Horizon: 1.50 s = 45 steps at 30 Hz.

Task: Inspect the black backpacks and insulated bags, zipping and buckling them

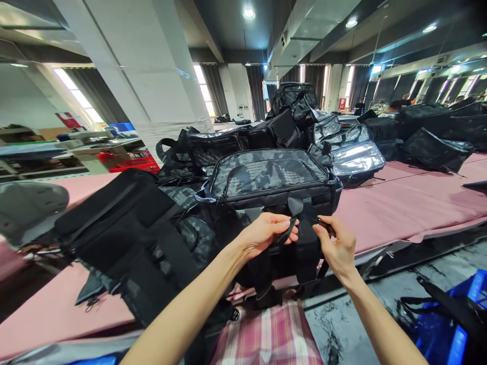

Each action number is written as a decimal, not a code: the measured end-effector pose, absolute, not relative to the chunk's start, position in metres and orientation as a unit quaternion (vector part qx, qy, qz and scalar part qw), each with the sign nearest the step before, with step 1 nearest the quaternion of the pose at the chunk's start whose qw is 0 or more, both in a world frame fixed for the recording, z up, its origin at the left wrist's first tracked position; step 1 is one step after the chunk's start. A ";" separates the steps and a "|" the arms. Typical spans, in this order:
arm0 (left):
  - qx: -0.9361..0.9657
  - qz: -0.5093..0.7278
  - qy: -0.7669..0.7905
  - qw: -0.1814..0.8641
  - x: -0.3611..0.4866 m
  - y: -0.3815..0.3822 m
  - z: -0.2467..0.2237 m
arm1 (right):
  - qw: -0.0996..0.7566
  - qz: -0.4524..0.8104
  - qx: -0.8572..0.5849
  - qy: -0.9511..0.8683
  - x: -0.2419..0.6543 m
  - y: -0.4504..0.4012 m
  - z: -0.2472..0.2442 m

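Note:
A black and grey camouflage bag [272, 175] lies in front of me on the pink-covered table, its zipped panel facing up and black straps hanging down its near side. My left hand [272, 230] is closed on a black webbing strap [288, 230] in front of the bag. Just to the right, my right hand [337, 243] pinches a small dark piece, perhaps a buckle or strap end; the fingers partly hide it. The two hands are a short gap apart. Another black bag [129, 228] leans on the table to the left.
Several more black bags are heaped behind, one with a shiny silver lining [357, 158]. The pink table [411, 203] extends right. A blue crate [462, 319] with black straps stands on the floor at lower right. A white pillar [140, 61] rises at left. People sit far back right.

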<state>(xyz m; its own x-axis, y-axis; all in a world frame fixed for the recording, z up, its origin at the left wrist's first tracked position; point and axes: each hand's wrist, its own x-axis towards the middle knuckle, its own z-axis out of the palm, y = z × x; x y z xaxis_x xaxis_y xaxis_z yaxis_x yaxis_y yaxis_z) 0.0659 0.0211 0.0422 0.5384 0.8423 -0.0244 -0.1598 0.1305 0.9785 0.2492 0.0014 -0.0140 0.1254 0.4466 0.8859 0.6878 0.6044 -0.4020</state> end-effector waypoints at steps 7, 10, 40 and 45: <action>0.559 0.472 0.331 0.596 0.075 0.018 0.040 | 0.541 -0.231 -0.408 -0.699 0.239 -0.009 0.000; 0.585 0.505 0.344 0.533 0.082 0.016 0.040 | 0.518 -0.272 -0.416 -0.696 0.240 -0.010 0.001; 0.394 0.654 0.248 0.596 0.048 -0.022 -0.016 | 0.387 -0.339 -0.300 -0.803 0.188 -0.009 0.039; 0.362 0.636 0.199 0.652 0.043 -0.023 -0.018 | 0.441 -0.218 -0.307 -0.815 0.191 -0.003 0.038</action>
<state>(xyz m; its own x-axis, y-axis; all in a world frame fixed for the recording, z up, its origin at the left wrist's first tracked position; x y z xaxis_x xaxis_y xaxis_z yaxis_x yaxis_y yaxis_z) 0.0426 -0.0227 -0.0180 0.1107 0.9734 0.2008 -0.6853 -0.0715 0.7248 0.1910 -0.0029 0.0382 -0.4222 0.3082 0.8525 0.6923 0.7167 0.0838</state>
